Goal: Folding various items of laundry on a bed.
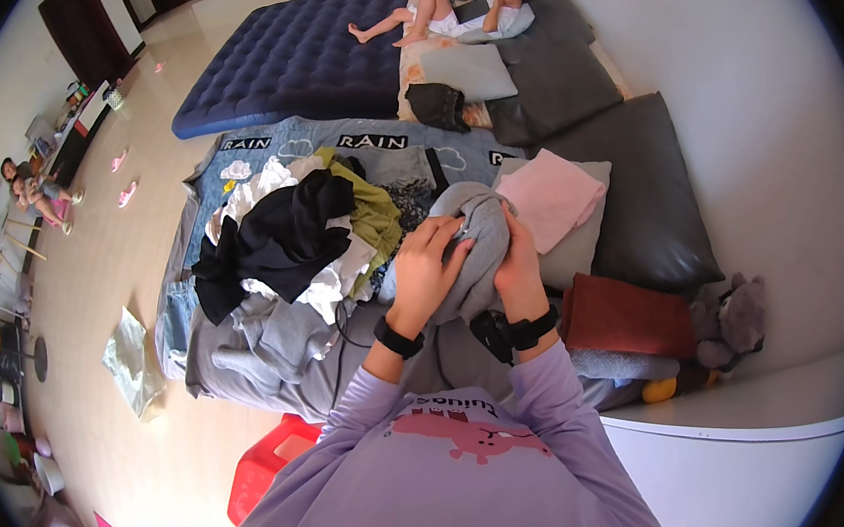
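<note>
A bunched grey knit garment (486, 237) is held up between my two hands over the sofa. My left hand (426, 267) grips its left side, the thumb and fingers pressed into a fold. Along its right edge lies my right hand (519, 255), fingers curled around the cloth. To the left spreads a heap of loose clothes: a black garment (287, 230) on top, an olive green one (368, 212), white pieces (336, 275) and a grey one (278, 340). Right of my hands, a folded pink cloth (553, 195) rests on a light cushion (580, 261).
A folded rust-brown cloth (628, 317) lies at right beside a grey plush toy (732, 319). A red plastic stool (263, 465) and a clear plastic bag (132, 364) are on the floor. Beyond, a person (483, 13) reclines near a blue air mattress (299, 60); people (35, 188) sit at far left.
</note>
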A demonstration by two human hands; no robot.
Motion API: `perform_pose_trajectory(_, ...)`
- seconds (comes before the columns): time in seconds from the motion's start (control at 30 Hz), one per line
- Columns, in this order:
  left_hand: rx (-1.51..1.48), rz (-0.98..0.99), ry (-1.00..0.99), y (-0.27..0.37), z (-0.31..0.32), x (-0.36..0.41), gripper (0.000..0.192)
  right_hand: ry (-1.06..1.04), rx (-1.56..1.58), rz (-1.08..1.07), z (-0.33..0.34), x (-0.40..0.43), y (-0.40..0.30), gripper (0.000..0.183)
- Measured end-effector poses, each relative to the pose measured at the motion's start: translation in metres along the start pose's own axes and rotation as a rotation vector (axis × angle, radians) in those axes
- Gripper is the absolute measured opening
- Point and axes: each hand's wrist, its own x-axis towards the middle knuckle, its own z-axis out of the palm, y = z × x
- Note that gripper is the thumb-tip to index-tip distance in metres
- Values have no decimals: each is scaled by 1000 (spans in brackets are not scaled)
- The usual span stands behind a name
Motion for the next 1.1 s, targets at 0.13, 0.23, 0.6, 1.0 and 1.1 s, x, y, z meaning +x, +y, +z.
perform_pose_trajectory(0.13, 149, 77, 24, 0, -2, -2, 20, 18, -31, -8, -4, -4, 4, 25)
perform_pose_trajectory(0.23, 162, 78, 37, -1, -2, -5, 20, -8, -26, 33, -4, -8, 3, 25)
perform_pose_trajectory(0.6, 124, 156, -67, 0, 1, -13, 18, 65, -88, 1, -8, -23, -1, 21)
perform_pose_trajectory(1.0, -221, -309, -94, -16, 0, -7, 17, 224, -872, -588, -24, -29, 4, 22)
perform_pose_trajectory(1.1, -649, -539, 0, -34, 2, -2, 21, 220, -1497, -963, -16, -63, 15, 26)
